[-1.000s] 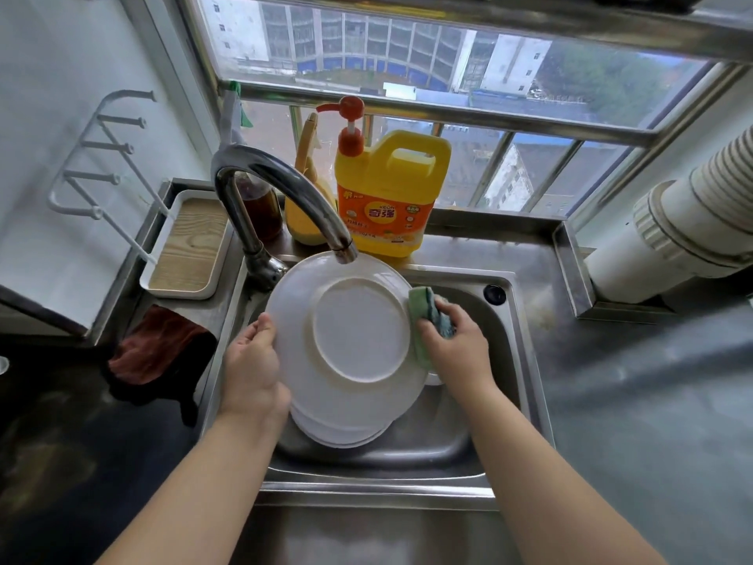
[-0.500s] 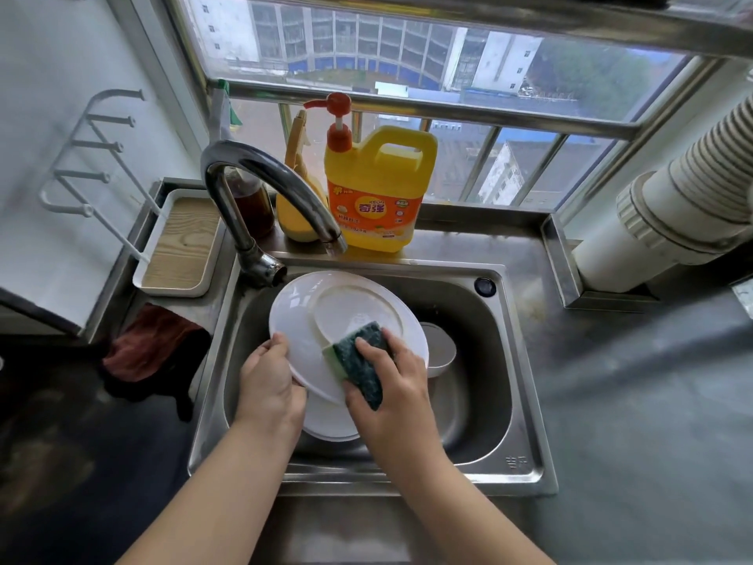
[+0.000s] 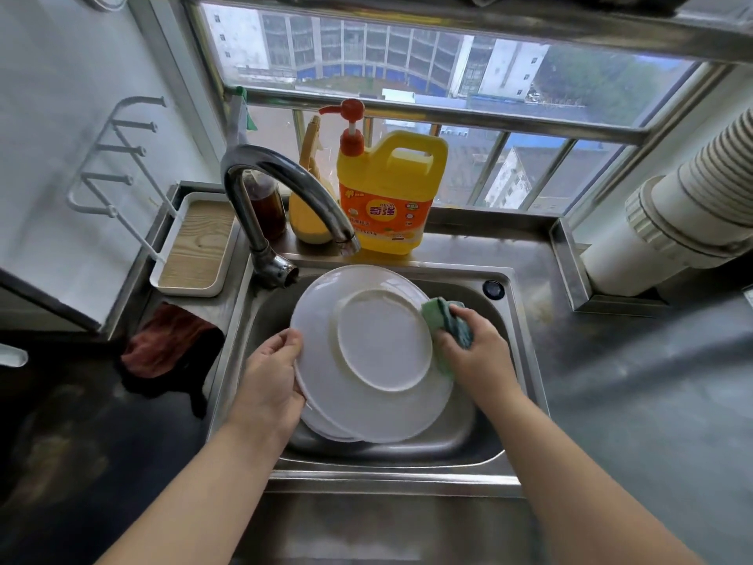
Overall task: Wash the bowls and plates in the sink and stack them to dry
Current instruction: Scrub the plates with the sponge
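left hand (image 3: 271,385) fingers clamp smooth round white plate (image 3: 366,352), centre frame; right hand (image 3: 474,354) grips spongy green pad (image 3: 446,320), plate beneath mostly hidden.

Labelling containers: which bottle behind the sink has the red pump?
The big yellow jug with the orange label, rightmost of the three. The smaller yellow bottle and the brown bottle left of it show no pump.

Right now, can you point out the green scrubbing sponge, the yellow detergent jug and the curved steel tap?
green scrubbing sponge (image 3: 442,320), head view, on its upper folded edge.
yellow detergent jug (image 3: 387,205), head view, on the orange label.
curved steel tap (image 3: 301,185), head view, on the spout's arch.
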Demonstrator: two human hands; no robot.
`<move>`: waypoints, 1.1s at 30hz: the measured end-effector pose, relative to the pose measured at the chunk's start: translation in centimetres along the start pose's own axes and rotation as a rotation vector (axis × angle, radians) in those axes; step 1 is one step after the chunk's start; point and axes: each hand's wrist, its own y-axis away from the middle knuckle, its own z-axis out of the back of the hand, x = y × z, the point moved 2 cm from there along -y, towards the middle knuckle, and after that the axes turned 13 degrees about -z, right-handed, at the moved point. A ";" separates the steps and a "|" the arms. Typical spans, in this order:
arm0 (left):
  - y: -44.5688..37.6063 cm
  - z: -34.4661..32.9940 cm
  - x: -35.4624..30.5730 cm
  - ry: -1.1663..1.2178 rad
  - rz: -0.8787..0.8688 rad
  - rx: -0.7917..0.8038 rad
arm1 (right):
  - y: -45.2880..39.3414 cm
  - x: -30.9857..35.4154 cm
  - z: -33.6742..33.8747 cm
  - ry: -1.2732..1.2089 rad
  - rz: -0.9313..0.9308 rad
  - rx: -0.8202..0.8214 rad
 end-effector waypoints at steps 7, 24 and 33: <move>1.2 -2.0 0.2 -0.058 -0.098 0.148 | -0.3 6.4 -3.2 0.097 0.161 0.077; 0.0 0.0 -0.2 0.039 -0.178 0.010 | -0.6 2.5 -1.9 -0.114 -0.083 0.062; -2.3 2.1 0.1 0.208 -0.111 -0.126 | 3.3 -3.0 -1.1 -0.367 -0.314 0.287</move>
